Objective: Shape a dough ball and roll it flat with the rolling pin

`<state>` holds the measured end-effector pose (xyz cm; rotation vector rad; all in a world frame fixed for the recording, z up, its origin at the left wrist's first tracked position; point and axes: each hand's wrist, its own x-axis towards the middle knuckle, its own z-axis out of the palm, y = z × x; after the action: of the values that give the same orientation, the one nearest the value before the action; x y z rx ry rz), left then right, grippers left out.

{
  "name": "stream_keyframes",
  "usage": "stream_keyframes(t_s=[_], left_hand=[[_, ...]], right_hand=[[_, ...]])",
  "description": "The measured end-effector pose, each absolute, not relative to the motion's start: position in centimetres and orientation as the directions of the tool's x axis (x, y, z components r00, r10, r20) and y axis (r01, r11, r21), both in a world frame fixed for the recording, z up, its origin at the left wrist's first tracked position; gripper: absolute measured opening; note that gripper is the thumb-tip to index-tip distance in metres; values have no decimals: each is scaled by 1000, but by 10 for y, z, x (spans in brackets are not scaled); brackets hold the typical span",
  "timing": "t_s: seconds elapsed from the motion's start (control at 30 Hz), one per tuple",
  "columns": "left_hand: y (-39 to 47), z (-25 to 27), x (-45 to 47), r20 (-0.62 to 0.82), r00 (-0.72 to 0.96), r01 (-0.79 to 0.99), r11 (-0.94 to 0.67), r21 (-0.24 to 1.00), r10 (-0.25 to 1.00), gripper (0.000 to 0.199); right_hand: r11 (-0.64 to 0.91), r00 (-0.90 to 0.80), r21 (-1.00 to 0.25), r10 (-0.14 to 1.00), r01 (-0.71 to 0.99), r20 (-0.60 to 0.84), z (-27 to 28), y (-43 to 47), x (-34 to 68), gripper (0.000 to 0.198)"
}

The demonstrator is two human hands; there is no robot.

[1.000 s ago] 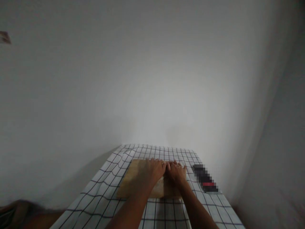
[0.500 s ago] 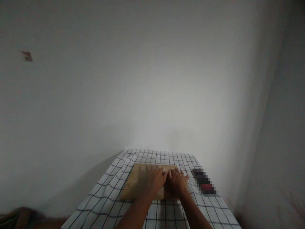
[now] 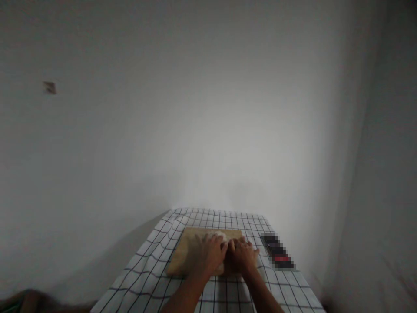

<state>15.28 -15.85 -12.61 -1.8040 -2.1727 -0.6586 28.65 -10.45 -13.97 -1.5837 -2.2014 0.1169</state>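
Note:
A pale, rounded lump of dough [image 3: 217, 235] lies on the wooden board [image 3: 182, 254], its far side showing past my fingers. My left hand [image 3: 214, 252] is pressed over the dough with its fingers bent round it, and hides most of it. Just to the right, my right hand [image 3: 244, 253] is palm down near the board's right edge with its fingers spread. Its thumb side comes close to the left hand. Whether dough lies beneath the right palm is hidden.
The board rests on a table with a white, black-checked cloth [image 3: 148, 265]. A blurred-out dark and red object [image 3: 276, 251] lies by the table's right edge. Behind stands a plain wall [image 3: 208, 130]. Something brown [image 3: 31, 300] shows at the lower left.
My hands have drawn slightly back toward me, and the far side of the dough now shows beyond the left fingers. The whole view has shifted a little.

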Motion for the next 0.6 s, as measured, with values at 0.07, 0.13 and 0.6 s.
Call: stream_keyframes(t_s=[0.07,0.13,0.6], left_hand=[[-164,-124,151,443,-230,969,163,186,867,37],[-170,-123,149,434,-239,969,182,168,869,39],[-166,-129,157,392,-195,978,145,152,899,38]], right_hand=[[344,-257,-322,924,882,282,-140,-106,288,47],[340,-257,-332,928,880,269,-140,-106,288,46],[379,-283,-234,890,895,358,-153,-107,307,44]])
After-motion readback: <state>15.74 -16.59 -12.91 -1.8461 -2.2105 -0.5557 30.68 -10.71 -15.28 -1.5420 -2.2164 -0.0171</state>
